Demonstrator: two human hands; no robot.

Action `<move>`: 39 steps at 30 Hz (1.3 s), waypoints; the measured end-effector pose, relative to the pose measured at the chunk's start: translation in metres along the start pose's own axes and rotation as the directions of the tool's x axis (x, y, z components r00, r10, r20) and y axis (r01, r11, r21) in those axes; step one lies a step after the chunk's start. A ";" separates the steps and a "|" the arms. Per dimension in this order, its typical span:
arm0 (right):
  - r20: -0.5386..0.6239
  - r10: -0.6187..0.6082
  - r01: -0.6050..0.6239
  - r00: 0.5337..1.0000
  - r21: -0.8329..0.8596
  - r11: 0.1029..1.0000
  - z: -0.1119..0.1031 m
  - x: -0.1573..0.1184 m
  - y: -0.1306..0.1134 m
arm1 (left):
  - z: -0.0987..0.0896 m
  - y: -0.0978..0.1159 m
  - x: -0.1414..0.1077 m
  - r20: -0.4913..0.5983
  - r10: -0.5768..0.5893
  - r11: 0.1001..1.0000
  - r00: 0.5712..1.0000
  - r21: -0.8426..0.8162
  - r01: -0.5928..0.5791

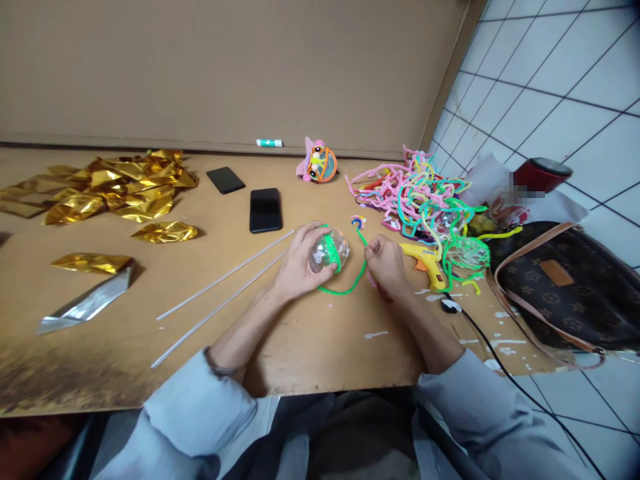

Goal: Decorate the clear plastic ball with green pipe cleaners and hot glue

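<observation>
My left hand (303, 261) is wrapped round a clear plastic ball (341, 245) with a band of bright green fuzzy stem across it. From the ball a green pipe cleaner (345, 292) loops down and up to my right hand (386, 264), whose fingers are pinched on it. Right of that hand lies a yellow glue gun (424, 261) with an orange trigger. Just above it is a small rainbow-coloured piece (358, 222). Two thin clear sticks (215, 303) lie beside my left forearm.
A tangle of coloured pipe cleaners (400, 190) lies at the back right, near a brown handbag (570, 280). A black cord (500, 363) runs over the table's front edge. Gold foil pieces (125, 183), a phone (265, 211), a glue stick (269, 143) and a decorated ball (320, 162) lie further back.
</observation>
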State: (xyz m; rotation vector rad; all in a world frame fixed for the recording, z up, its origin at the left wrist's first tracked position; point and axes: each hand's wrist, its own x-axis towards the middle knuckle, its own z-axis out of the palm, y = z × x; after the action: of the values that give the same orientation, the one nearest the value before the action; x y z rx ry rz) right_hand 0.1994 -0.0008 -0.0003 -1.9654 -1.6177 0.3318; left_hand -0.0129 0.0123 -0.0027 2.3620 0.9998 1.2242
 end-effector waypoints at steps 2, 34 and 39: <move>-0.009 -0.066 0.066 0.998 -0.022 0.998 0.006 0.003 0.002 | 0.000 0.000 -0.001 0.004 0.002 1.000 1.000 -0.003 -0.002; -0.387 0.013 -0.141 0.922 -0.302 0.943 -0.039 -0.021 0.038 | 0.002 -0.002 -0.007 -0.003 -0.012 1.000 1.000 -0.018 0.012; -0.614 -0.079 0.054 0.785 -0.059 0.997 -0.036 -0.026 0.025 | 0.000 -0.004 -0.006 0.009 -0.047 0.998 0.999 -0.040 0.047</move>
State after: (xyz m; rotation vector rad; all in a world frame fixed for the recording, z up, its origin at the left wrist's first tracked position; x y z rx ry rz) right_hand 0.2324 -0.0375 0.0104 -1.7717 -1.2501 -0.3545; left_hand -0.0168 0.0106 -0.0086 2.2980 1.0126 1.2053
